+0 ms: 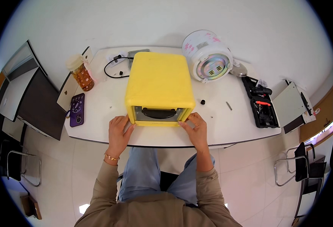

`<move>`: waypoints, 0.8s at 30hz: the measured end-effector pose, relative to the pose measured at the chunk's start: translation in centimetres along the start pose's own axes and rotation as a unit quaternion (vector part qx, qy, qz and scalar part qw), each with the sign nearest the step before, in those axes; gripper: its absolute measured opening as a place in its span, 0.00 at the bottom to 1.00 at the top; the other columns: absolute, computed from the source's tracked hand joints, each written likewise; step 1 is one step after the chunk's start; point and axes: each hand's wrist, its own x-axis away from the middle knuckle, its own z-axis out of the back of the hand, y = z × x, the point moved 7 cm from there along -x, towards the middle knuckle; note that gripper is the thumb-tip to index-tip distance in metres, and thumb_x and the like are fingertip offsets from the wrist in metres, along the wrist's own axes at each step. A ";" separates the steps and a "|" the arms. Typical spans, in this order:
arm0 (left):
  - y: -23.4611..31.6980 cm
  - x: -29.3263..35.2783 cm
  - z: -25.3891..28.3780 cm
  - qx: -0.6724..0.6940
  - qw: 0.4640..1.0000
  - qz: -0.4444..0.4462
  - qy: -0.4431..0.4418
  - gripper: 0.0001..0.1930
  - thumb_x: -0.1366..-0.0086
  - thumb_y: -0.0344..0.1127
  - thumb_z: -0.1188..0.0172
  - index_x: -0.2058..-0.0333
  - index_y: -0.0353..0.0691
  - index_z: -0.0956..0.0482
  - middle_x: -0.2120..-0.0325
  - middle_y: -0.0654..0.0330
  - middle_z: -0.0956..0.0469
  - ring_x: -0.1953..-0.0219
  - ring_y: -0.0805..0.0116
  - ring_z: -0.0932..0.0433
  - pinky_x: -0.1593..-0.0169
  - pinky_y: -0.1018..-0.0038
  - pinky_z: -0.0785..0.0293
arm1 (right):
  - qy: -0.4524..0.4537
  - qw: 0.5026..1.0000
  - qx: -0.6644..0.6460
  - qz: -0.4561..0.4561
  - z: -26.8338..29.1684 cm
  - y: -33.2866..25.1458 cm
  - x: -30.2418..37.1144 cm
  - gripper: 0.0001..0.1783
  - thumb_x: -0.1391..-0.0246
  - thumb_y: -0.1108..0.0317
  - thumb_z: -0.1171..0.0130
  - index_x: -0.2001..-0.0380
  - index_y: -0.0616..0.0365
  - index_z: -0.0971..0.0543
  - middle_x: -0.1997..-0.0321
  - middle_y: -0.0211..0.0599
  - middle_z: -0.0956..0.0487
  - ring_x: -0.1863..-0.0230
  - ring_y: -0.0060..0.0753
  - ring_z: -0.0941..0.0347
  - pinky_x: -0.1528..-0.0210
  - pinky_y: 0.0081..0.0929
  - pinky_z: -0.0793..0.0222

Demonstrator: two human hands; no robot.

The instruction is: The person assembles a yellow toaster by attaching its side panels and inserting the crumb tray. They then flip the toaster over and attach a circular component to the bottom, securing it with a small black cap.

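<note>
A yellow toaster oven stands on the white table, its glass door facing me. A black handle crosses the door. My left hand grips the oven's lower front left corner, thumb at the front and fingers along the side. At the lower front right corner, my right hand holds it the same way. Some fingertips of both hands are hidden by the oven. A black cable loops out on the oven's left. One small black knob lies on the table to its right.
Left on the table are a purple phone and a jar of amber liquid. A white rice cooker lies tipped behind right. Further right sit a small grey bit and an opened black tool case.
</note>
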 end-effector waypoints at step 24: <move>-0.4 -0.2 -0.3 0.029 0.999 -0.013 0.019 0.21 0.36 0.36 0.36 0.47 0.31 0.21 0.66 0.52 0.19 0.58 0.54 0.23 0.50 0.62 0.32 | 0.031 0.998 -0.004 0.048 0.0 1.0 -0.3 0.21 0.52 0.72 0.27 0.52 0.65 0.17 0.66 0.37 0.21 0.63 0.28 0.26 0.56 0.25 0.29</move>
